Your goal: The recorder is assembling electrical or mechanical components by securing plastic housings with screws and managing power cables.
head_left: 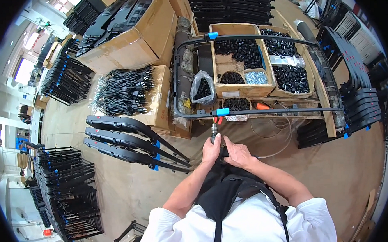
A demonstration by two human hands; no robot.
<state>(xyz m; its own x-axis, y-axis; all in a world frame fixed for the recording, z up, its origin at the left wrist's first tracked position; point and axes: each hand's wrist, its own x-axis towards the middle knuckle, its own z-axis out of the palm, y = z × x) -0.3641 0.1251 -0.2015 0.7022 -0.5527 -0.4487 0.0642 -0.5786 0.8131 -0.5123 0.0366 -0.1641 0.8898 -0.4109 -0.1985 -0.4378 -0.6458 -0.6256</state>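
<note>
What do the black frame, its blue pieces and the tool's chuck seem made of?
Black frame: probably metal tubing with a dark coated finish, judging by its smooth rails. Blue pieces: likely plastic, bright and evenly coloured. Tool's chuck: apparently bare metal, given its grey sheen.

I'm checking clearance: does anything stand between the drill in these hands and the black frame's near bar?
Nothing visible blocks the drill from the near bar; a red piece shows beside the tip, depth unclear.

Could see little of the power tool [214,129] behind the left hand [211,150] and right hand [239,154]. Could not tell the small silver fasteners [256,78] one from another. Lost part of the stacked black frames [232,8] past the top edge.
</note>
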